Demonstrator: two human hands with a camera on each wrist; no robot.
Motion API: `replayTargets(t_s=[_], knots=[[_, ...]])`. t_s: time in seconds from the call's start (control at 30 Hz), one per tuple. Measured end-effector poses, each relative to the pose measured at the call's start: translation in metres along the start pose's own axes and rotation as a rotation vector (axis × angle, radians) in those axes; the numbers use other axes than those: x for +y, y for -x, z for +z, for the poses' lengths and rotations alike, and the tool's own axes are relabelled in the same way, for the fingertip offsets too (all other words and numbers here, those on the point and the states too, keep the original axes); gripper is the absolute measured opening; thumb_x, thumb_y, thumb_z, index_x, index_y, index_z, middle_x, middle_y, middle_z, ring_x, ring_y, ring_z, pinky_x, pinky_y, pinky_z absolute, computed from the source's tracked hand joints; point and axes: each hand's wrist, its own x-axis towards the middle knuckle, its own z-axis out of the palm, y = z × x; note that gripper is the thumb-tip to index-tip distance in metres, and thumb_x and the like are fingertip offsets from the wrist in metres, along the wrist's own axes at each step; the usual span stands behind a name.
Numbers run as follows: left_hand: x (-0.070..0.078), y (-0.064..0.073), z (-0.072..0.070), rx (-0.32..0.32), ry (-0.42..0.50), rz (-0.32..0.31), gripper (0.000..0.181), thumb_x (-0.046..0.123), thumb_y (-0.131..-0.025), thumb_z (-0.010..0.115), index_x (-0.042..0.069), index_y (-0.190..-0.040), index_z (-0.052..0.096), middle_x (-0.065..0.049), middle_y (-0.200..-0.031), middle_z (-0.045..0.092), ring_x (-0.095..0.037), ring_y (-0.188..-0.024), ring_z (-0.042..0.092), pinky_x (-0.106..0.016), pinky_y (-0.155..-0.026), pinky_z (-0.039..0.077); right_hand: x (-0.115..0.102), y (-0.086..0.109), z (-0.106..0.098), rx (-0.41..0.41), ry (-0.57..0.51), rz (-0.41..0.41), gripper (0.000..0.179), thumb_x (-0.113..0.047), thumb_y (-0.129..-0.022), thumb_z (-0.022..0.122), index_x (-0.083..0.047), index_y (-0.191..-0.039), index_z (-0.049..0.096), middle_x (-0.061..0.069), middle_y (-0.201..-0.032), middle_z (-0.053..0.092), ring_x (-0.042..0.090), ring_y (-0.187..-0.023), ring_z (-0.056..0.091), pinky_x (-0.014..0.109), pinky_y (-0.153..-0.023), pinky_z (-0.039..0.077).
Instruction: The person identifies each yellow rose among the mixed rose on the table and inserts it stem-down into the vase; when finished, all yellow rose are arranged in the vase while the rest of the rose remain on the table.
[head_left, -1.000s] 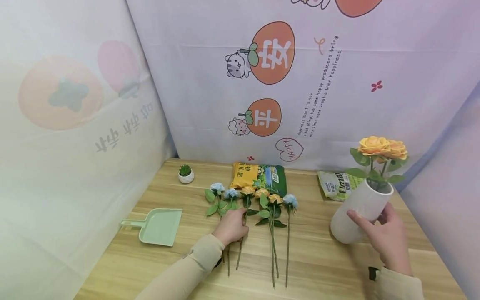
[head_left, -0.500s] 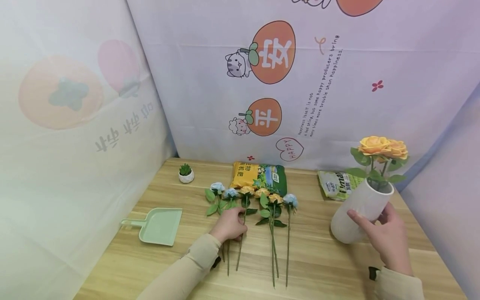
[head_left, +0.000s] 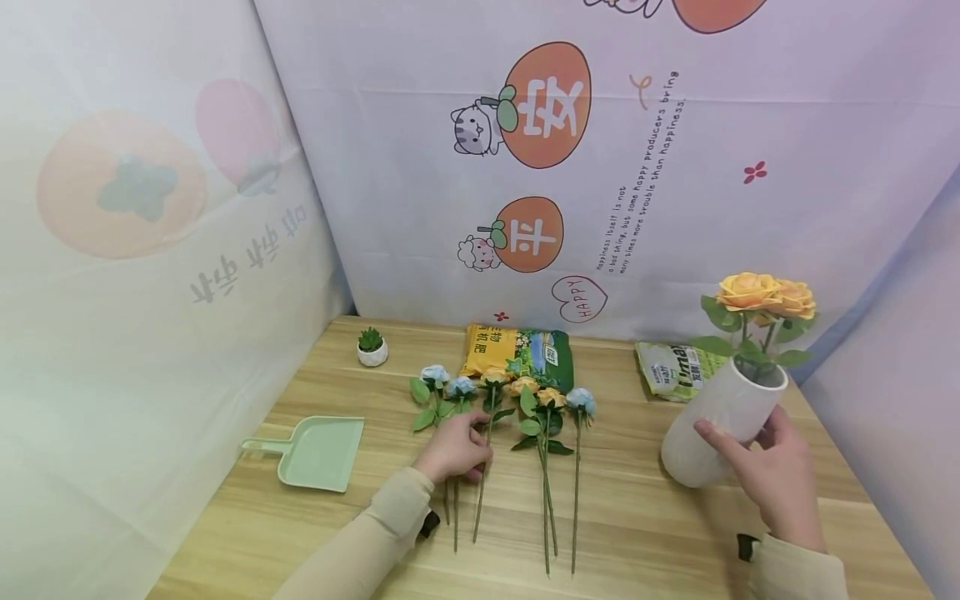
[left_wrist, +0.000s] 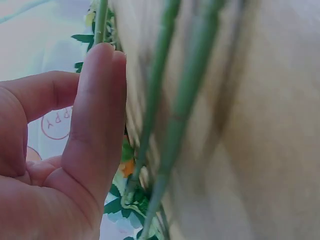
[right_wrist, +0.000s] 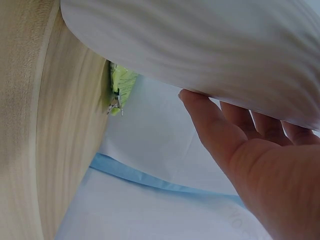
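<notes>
Around the left hand [head_left: 453,446] three blue flowers [head_left: 581,401] and three orange flowers [head_left: 551,397] are counted; leftward, one dustpan [head_left: 324,454], one succulent [head_left: 372,348]; at the right hand [head_left: 780,479], one vase [head_left: 720,408], at least two yellow roses [head_left: 748,292]; beyond both, two bags [head_left: 551,357].

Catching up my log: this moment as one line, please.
left hand: pinching yellow rose stem | right hand: holding white vase | in vase: yellow roses

The counter [head_left: 645,533] looks like wood, the dustpan [head_left: 322,457] like smooth plastic, the back sheet [head_left: 420,192] like cloth, and the vase [right_wrist: 195,47] has ripples.
</notes>
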Motion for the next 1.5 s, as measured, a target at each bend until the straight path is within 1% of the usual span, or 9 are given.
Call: replayTargets(t_s=[0.17, 0.37, 0.53, 0.73, 0.8, 0.9, 1.03, 1.27, 1.5], knots=[[0.007, 0.002, -0.003, 0.006, 0.015, 0.028, 0.069, -0.006, -0.093, 0.073, 0.000, -0.157, 0.049, -0.013, -0.095, 0.071, -0.024, -0.065, 0.072, -0.039, -0.059, 0.066, 0.001, 0.000, 0.000, 0.007, 0.003, -0.003, 0.087, -0.044, -0.091, 0.088, -0.008, -0.159, 0.046, 0.022, -0.155, 0.053, 0.045, -0.139, 0.052, 0.014, -0.076, 0.046], [0.010, 0.002, -0.006, -0.004, 0.079, 0.035, 0.066, -0.003, -0.098, 0.072, 0.003, -0.159, 0.047, -0.020, -0.104, 0.074, -0.028, -0.072, 0.075, -0.041, -0.063, 0.067, 0.001, 0.000, -0.001, -0.012, 0.009, 0.011, 0.091, -0.046, -0.092, 0.087, -0.009, -0.162, 0.041, 0.022, -0.159, 0.049, 0.045, -0.142, 0.050, 0.041, -0.094, 0.055], [0.010, 0.000, -0.008, -0.002, 0.138, 0.041, 0.066, -0.002, -0.099, 0.072, 0.003, -0.159, 0.046, -0.023, -0.109, 0.074, -0.029, -0.078, 0.076, -0.040, -0.066, 0.068, 0.000, -0.001, -0.002, -0.019, 0.009, 0.020, 0.092, -0.046, -0.093, 0.086, -0.009, -0.163, 0.040, 0.022, -0.160, 0.048, 0.045, -0.143, 0.049, 0.044, -0.095, 0.055], [0.020, 0.000, -0.010, 0.008, 0.145, 0.068, 0.068, -0.001, -0.099, 0.073, 0.003, -0.160, 0.045, -0.026, -0.115, 0.072, -0.030, -0.080, 0.077, -0.039, -0.067, 0.068, -0.001, 0.000, -0.002, -0.024, -0.009, 0.022, 0.095, -0.047, -0.093, 0.086, -0.008, -0.165, 0.037, 0.024, -0.163, 0.045, 0.047, -0.146, 0.046, 0.067, -0.107, 0.049], [0.028, 0.001, -0.012, 0.016, 0.144, 0.083, 0.070, -0.001, -0.098, 0.074, 0.004, -0.162, 0.044, -0.024, -0.115, 0.071, -0.031, -0.078, 0.077, -0.038, -0.067, 0.068, -0.001, -0.001, -0.002, -0.024, -0.010, 0.022, 0.095, -0.047, -0.093, 0.086, -0.008, -0.165, 0.037, 0.024, -0.163, 0.045, 0.048, -0.146, 0.046, 0.066, -0.107, 0.050], [0.042, 0.000, -0.015, 0.036, 0.146, 0.111, 0.075, 0.001, -0.098, 0.075, 0.003, -0.164, 0.040, -0.018, -0.115, 0.070, -0.032, -0.079, 0.078, -0.037, -0.068, 0.068, 0.000, -0.001, -0.002, -0.017, -0.003, 0.015, 0.093, -0.046, -0.093, 0.087, -0.008, -0.163, 0.040, 0.023, -0.161, 0.047, 0.047, -0.144, 0.048, 0.041, -0.096, 0.057], [0.066, -0.006, -0.021, 0.059, 0.185, 0.157, 0.078, 0.001, -0.099, 0.074, 0.005, -0.166, 0.036, -0.018, -0.119, 0.070, -0.038, -0.090, 0.078, -0.038, -0.072, 0.068, 0.000, -0.001, -0.002, -0.009, 0.001, 0.006, 0.090, -0.045, -0.092, 0.088, -0.008, -0.161, 0.043, 0.023, -0.158, 0.050, 0.046, -0.141, 0.050, 0.018, -0.078, 0.048], [0.112, -0.017, -0.023, 0.110, 0.259, 0.281, 0.077, 0.000, -0.102, 0.072, 0.006, -0.168, 0.032, -0.014, -0.118, 0.070, -0.041, -0.094, 0.077, -0.042, -0.077, 0.068, -0.001, -0.001, -0.002, -0.022, 0.003, 0.013, 0.094, -0.046, -0.092, 0.087, -0.007, -0.163, 0.040, 0.025, -0.160, 0.048, 0.048, -0.144, 0.048, 0.050, -0.096, 0.057], [0.164, -0.027, -0.010, 0.141, 0.361, 0.459, 0.064, 0.000, -0.102, 0.073, 0.018, -0.158, 0.049, -0.014, -0.115, 0.071, -0.042, -0.094, 0.078, -0.042, -0.076, 0.068, -0.002, 0.000, -0.001, -0.024, -0.024, 0.009, 0.097, -0.046, -0.092, 0.087, -0.005, -0.165, 0.037, 0.027, -0.163, 0.044, 0.052, -0.146, 0.045, 0.074, -0.108, 0.045]])
